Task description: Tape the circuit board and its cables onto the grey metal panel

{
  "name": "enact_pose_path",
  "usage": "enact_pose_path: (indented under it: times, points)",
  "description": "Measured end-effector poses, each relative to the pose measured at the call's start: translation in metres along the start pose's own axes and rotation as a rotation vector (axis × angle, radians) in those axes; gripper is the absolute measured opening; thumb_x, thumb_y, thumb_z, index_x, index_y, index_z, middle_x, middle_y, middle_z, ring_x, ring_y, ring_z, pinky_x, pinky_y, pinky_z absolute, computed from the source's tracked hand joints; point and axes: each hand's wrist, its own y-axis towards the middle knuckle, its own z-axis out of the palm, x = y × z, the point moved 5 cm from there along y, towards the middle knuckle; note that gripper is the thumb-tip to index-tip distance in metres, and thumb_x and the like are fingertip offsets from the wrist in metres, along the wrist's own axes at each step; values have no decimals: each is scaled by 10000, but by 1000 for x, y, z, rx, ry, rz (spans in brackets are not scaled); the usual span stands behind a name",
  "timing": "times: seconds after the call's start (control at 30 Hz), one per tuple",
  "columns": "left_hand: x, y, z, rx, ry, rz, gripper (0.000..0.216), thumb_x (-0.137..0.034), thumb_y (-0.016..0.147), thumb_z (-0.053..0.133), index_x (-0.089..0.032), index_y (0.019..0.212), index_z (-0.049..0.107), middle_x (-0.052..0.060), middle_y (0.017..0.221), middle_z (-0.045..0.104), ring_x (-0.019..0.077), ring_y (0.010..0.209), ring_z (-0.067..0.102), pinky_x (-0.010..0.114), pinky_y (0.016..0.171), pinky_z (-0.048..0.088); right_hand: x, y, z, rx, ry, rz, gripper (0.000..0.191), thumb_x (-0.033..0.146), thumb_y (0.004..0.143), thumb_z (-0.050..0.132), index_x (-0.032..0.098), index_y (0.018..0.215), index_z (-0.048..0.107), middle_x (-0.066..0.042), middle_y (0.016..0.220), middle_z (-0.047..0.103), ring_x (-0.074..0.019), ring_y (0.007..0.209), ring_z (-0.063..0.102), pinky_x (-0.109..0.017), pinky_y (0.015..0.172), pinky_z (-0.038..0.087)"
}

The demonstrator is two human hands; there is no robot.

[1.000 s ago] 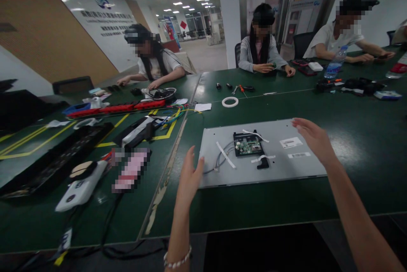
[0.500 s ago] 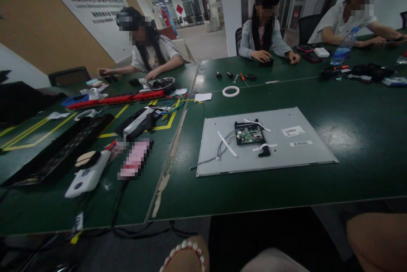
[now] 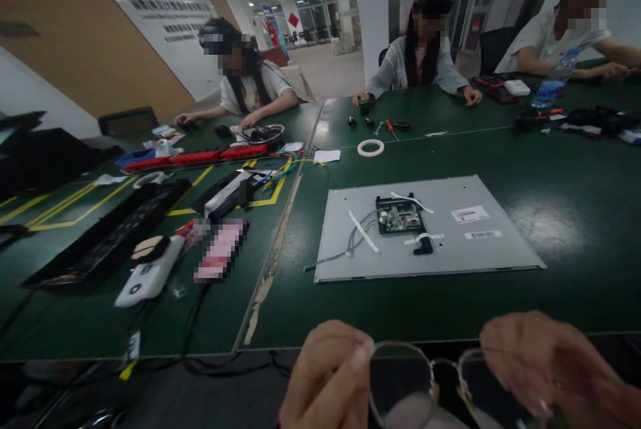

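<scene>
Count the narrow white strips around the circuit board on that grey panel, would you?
3: a left strip across the cable, an upper strip at the circuit board's upper right, and a lower strip at its lower right. None looks hidden.

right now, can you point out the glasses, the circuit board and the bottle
Glasses (image 3: 445,363), head view: on the bridge between the lenses.
Circuit board (image 3: 399,220), head view: on its green face.
Bottle (image 3: 549,91), head view: on its blue label.

left hand (image 3: 326,375) that was bare at six o'clock, right hand (image 3: 543,362) also bare at four o'clock, its detail slightly blurred
</scene>
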Motion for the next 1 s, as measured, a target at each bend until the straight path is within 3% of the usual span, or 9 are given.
enact_pose_path:
  times: [0.03,0.13,0.27,0.43,0.57,0.63,0.73,0.9,1.0]
  points:
    - [2,0,3,41,27,16,537,-36,846,444,-297,1312,494,40,847,583,165,795,597,307,663,541,-6,4,8,18,50,-1,606,813,735,362,228,602,447,-30,547,392,-168,545,432,-321,542,377]
    - [10,-7,14,357,90,46,518,-6,811,482,-239,1266,560,74,901,617,181,842,600,314,728,542,-22,15,20,24,119,-6,483,623,828,482,201,616,380,-14,594,390,-135,572,398,-274,543,336]
    - [26,-26,19,668,-109,-140,438,-122,873,456,-277,1272,547,94,1056,630,198,956,607,329,800,535,-33,21,28,66,42,10,410,432,835,583,176,629,338,12,633,367,-100,605,353,-238,560,272]
    - [51,-42,16,600,-450,-549,399,-422,956,306,-280,1161,617,84,1119,649,228,1050,594,371,899,483,-25,24,63,306,-132,9,380,406,823,595,169,621,378,30,611,378,-78,582,348,-227,557,253]
    - [52,-59,33,823,-779,-557,566,-673,810,454,-161,852,691,89,768,671,195,712,636,268,642,485,-14,34,88,390,-194,-31,322,405,817,604,183,651,439,28,650,459,-74,589,402,-207,547,292]
    - [56,-66,37,825,-884,-627,556,-675,769,525,-134,720,646,57,631,611,148,581,603,213,527,427,-12,39,92,389,-239,-45,269,395,831,586,194,686,479,23,674,494,-77,603,434,-202,556,322]
    - [66,-78,37,791,-992,-848,539,-665,741,577,-127,715,594,37,608,590,119,490,583,171,427,365,-17,43,89,346,-378,-16,160,339,835,570,205,759,527,17,706,532,-90,650,485,-202,597,376]
    - [76,-76,22,829,-912,-1054,517,-632,666,678,-131,709,558,12,568,566,100,465,540,185,455,396,-27,43,79,250,-501,70,102,288,896,493,211,931,549,-12,888,584,-112,843,552,-226,767,441]
    - [97,-54,-10,748,-664,-1072,481,-606,667,687,-148,697,544,-2,608,556,105,530,524,218,533,432,-33,41,67,215,-468,107,256,306,949,421,259,1192,490,-13,988,590,-106,948,557,-237,859,439]
